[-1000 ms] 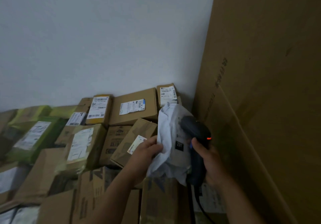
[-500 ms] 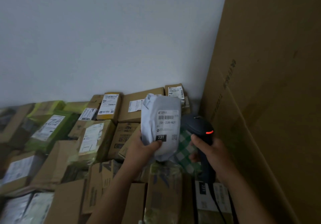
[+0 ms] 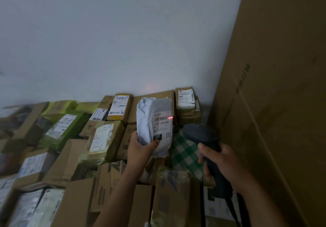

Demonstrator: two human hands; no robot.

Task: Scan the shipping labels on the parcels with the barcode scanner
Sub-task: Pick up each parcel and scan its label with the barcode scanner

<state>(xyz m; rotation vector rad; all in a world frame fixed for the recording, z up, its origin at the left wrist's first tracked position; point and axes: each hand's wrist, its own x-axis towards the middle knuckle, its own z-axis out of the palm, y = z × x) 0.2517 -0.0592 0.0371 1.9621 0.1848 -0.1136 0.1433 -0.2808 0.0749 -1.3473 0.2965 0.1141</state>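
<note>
Two hands are busy: the left hand (image 3: pixel 141 149) holds up a soft white plastic parcel (image 3: pixel 154 122), and the right hand (image 3: pixel 224 165) grips the black barcode scanner (image 3: pixel 201 135). Its red light just touches the label's edge. Many brown cardboard boxes (image 3: pixel 105 138) around probably still need scanning.

White parcel (image 3: pixel 153 121), seemingly black scanner (image 3: pixel 201 135).

Upright grey poly parcel (image 3: pixel 151 121), white label (image 3: pixel 162 124) facing the dark barcode scanner (image 3: pixel 202 135) just beside it.
</note>
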